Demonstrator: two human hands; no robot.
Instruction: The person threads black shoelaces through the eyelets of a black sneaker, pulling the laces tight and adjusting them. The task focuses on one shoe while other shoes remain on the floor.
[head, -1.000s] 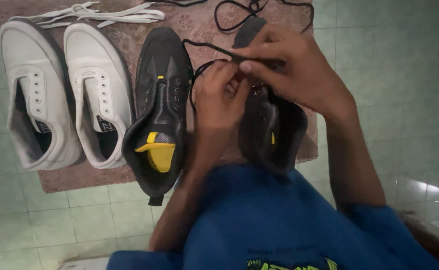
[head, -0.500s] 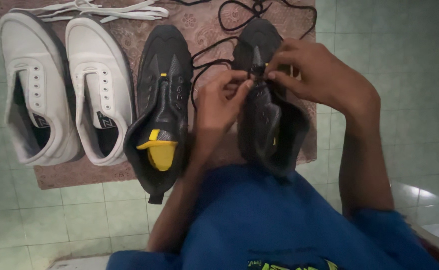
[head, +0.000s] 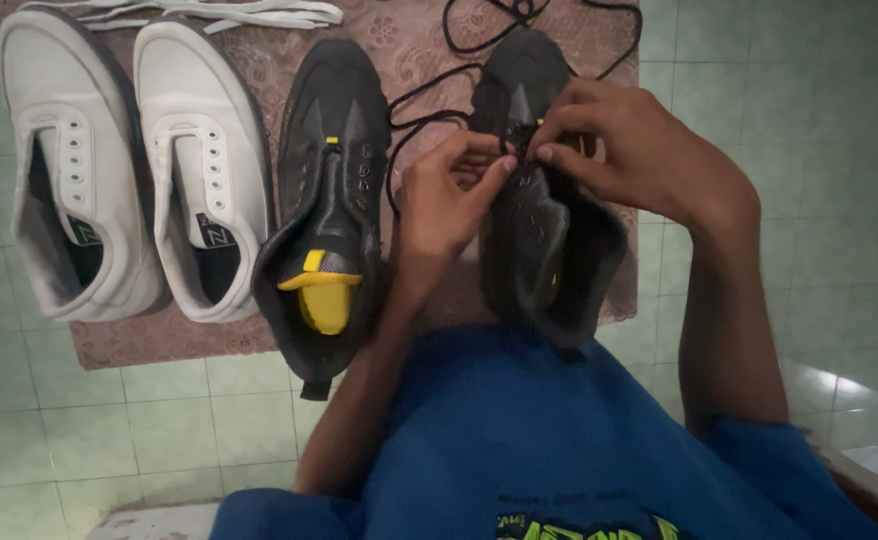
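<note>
Upper centre of the frame, we have both hands over the right-hand black shoe (head: 539,250) on the patterned mat (head: 159,340). Our left hand (head: 444,205) and right hand (head: 639,155) each pinch the black lace (head: 429,100) at the eyelets, though the grip itself is dim. We should keep the lace tip straight and taut, feeding one eyelet at a time.

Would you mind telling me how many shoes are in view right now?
4: two white shoes side by side at left, a black shoe beside them, and another black shoe under both hands.
</note>
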